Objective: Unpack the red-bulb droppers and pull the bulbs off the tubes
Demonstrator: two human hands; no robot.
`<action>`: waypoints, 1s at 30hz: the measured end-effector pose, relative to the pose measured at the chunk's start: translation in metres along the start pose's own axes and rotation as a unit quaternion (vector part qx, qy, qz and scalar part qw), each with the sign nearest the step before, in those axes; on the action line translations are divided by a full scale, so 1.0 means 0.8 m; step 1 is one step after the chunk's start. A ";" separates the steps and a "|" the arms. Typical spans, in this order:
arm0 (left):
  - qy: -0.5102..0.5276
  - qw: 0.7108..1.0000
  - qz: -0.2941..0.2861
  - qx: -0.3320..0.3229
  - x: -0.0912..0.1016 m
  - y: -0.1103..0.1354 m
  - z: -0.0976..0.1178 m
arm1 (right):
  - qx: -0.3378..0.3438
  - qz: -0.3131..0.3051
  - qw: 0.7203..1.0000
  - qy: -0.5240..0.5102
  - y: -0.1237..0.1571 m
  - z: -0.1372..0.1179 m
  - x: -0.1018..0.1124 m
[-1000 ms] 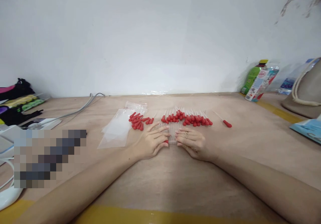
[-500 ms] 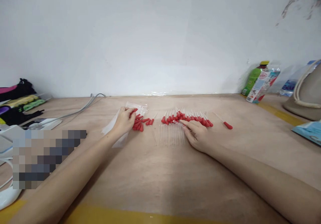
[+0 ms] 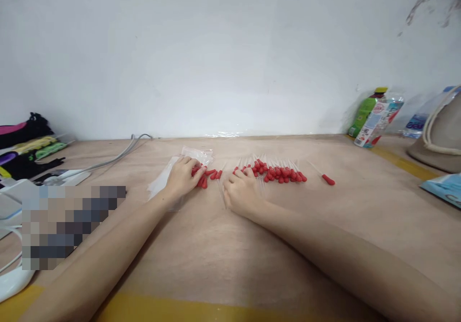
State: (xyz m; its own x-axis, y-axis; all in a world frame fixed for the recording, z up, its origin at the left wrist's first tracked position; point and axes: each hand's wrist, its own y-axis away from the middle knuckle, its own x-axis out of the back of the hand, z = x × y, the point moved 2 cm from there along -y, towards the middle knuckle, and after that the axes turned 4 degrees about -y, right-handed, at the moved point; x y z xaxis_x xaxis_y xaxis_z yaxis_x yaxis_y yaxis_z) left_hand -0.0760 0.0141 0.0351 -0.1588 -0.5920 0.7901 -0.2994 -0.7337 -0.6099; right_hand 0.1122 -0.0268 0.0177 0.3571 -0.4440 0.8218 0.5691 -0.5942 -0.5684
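Observation:
My left hand (image 3: pixel 183 175) is closed at a small pile of red rubber bulbs (image 3: pixel 204 182), thumb and fingers bent round a bulb at the pile's near side. Farther right, my right hand (image 3: pixel 242 192) lies curled over the row of thin glass tubes (image 3: pixel 260 185), covering most of them; its fingertips are hidden. Behind it runs a heap of glass droppers with red bulbs (image 3: pixel 284 174), their tubes pointing to the wall. One dropper (image 3: pixel 328 179) lies apart on the right. Between my hands are a few loose bulbs (image 3: pixel 218 174) and a tube or two.
Clear plastic bags (image 3: pixel 158 183) lie under and beside my left hand. Grey cables (image 3: pixel 122 154), gloves (image 3: pixel 32 146) and a white device are at the left. Drink bottles (image 3: pixel 378 117), a beige hat (image 3: pixel 437 142) and a blue packet (image 3: pixel 444 189) stand or lie at the right.
My right hand has moved left over the tubes; the tube seen in its fingers earlier is out of sight. My left hand, which held up a bulb, has lowered onto the bulb pile.

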 end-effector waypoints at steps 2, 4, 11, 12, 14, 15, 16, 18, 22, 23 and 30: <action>-0.005 1.000 0.010 -0.005 0.001 -0.001 0.006 | -0.023 -0.019 0.999 -0.024 0.000 -0.005 -0.002; -0.001 1.000 0.003 -0.011 0.000 -0.003 0.013 | -0.043 -0.041 0.996 -0.065 0.002 -0.006 0.000; 0.009 0.997 -0.076 -0.005 -0.016 -0.025 0.040 | -0.087 -0.045 0.979 -0.181 0.019 0.005 0.015; 0.006 0.996 -0.094 0.003 -0.019 -0.030 0.041 | -0.093 -0.030 0.978 -0.184 0.023 0.008 0.018; 0.002 0.991 -0.133 0.025 -0.027 -0.038 0.043 | -0.096 0.001 0.977 -0.188 0.033 0.017 0.022; 0.000 0.988 -0.150 0.035 -0.031 -0.041 0.044 | -0.094 0.016 0.978 -0.188 0.040 0.022 0.024; -0.002 0.986 -0.162 0.045 -0.035 -0.044 0.044 | -0.089 0.031 0.978 -0.186 0.047 0.028 0.026; -0.007 0.984 -0.170 0.056 -0.042 -0.047 0.046 | -0.077 0.061 0.979 -0.177 0.063 0.040 0.029; -0.016 0.985 -0.155 0.073 -0.044 -0.049 0.052 | -0.087 0.105 0.977 -0.164 0.087 0.065 0.030; -0.019 0.985 -0.149 0.080 -0.042 -0.050 0.053 | -0.097 0.111 0.975 -0.166 0.090 0.070 0.029; -0.023 0.999 -0.001 0.023 -0.007 -0.038 0.066 | -0.120 0.171 0.966 -0.150 0.090 0.083 0.027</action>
State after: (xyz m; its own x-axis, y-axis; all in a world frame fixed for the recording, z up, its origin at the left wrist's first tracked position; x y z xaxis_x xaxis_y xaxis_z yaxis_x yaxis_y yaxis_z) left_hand -0.0161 0.0223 0.0462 -0.1145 -0.6051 0.7879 -0.2558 -0.7484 -0.6119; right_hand 0.2100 -0.0346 -0.0025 0.7136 -0.4484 0.5383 0.2050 -0.6011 -0.7724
